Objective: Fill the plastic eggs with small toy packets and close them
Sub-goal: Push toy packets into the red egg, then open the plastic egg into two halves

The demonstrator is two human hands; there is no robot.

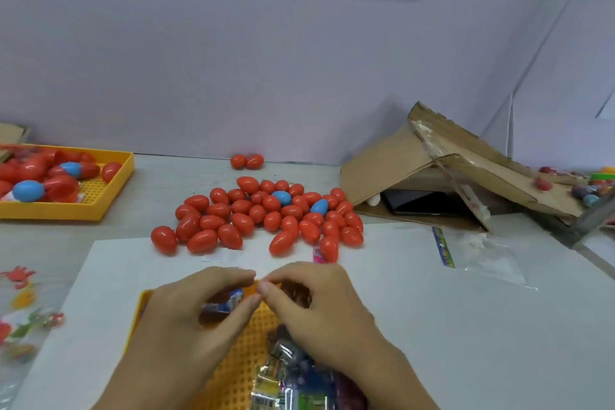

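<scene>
My left hand (pixel 196 313) pinches a small blue and white toy packet (pixel 223 304) over an orange tray (pixel 239 363). My right hand (pixel 319 306) is curled around a dark red egg piece (pixel 296 293), mostly hidden in the palm. The fingertips of both hands meet above the tray. More toy packets (pixel 283 376) lie in the tray under my right wrist. A pile of closed red eggs (pixel 259 213) with two blue eggs (pixel 282 197) among them lies on the table beyond my hands.
A yellow tray (pixel 109 196) at the far left holds open red and blue egg halves. Two red eggs (pixel 247 161) rest by the wall. A collapsed cardboard box (pixel 432 160) stands at the right, a clear plastic bag (pixel 482 253) before it. A sticker bag (pixel 23 309) lies at the left.
</scene>
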